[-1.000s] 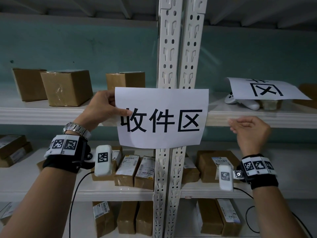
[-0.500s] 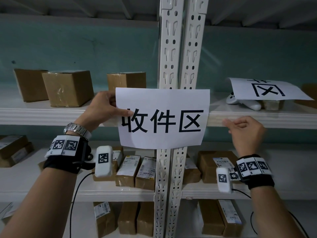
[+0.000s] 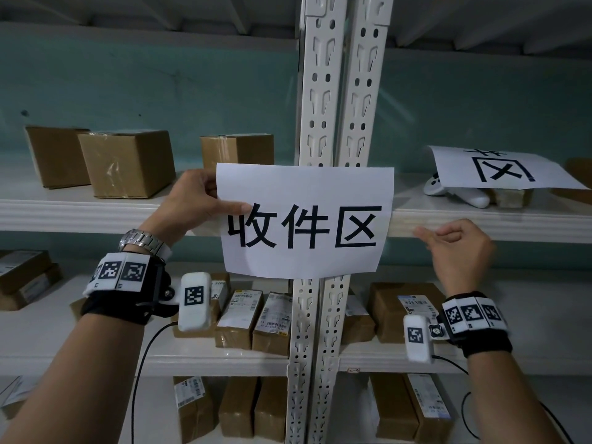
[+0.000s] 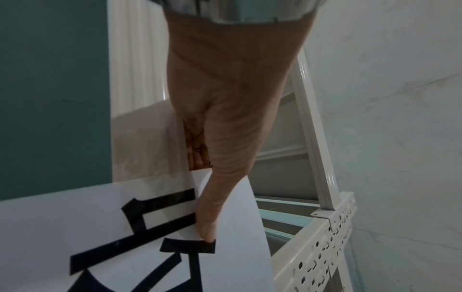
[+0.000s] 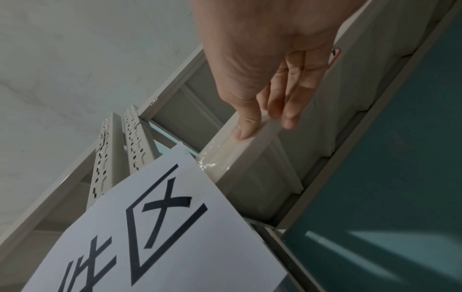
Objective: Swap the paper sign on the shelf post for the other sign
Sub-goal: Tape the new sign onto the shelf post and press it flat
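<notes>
The left hand (image 3: 192, 200) pinches the left edge of the paper sign (image 3: 304, 222), thumb on the front. The sign is white with three big black characters and lies flat across the two shelf posts (image 3: 336, 91). At 3 o'clock from it, the right hand (image 3: 455, 248) holds nothing, fingers loosely curled, thumb on the shelf edge (image 3: 512, 227). A second ago that hand was a bit farther from the sign. The other sign (image 3: 499, 168) lies on the shelf at 2 o'clock.

Big black "收件区" reads clear across the paper sign (image 3: 304, 224) on the post, and "区" shows on the other sign (image 3: 499, 169).
</notes>
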The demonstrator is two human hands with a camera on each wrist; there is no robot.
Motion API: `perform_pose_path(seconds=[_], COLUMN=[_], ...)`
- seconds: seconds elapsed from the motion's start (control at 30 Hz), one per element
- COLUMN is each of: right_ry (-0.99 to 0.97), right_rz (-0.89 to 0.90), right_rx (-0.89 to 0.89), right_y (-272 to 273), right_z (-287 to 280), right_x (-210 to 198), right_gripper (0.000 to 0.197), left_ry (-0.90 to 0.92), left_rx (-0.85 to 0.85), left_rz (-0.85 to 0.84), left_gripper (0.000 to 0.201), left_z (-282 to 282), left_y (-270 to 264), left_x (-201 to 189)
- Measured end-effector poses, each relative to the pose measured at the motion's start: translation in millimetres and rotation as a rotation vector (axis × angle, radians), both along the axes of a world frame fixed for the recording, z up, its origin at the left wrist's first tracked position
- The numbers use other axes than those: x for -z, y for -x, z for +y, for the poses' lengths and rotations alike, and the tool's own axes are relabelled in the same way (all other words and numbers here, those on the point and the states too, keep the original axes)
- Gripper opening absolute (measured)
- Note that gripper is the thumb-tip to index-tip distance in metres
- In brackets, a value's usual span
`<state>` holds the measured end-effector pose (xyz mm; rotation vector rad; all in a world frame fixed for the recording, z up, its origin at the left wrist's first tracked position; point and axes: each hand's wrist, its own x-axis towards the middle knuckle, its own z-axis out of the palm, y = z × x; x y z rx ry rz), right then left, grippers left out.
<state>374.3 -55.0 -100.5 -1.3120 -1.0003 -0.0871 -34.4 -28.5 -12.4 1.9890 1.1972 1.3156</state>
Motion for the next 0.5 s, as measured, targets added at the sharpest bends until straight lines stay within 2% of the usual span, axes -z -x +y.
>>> perform_pose_path(seconds=[0.1,0.2,0.5], right_ry=[-0.05,-0.07,-0.077], right_rz=[-0.007,0.01,-0.029], right_rx=[0.003,0.0,0.009], right_y=[-1.4,3.4,2.5], right_z=[1.5,-0.2,1.1], right_x=[6.5,6.7,6.1], right_gripper=[0.031,0.037,0.027], left_ry=[0.054,0.077,0.068], left_rx=[-0.037,-0.081,-0.069], left_rz=[-0.073,-0.113,-0.122], left_gripper=[0.056,0.086,0.076], left_z=[0.7,1.3,-4.8], left_y=[-2.9,-4.6,-5.0], left_x=[-2.0,-3.9,-5.1])
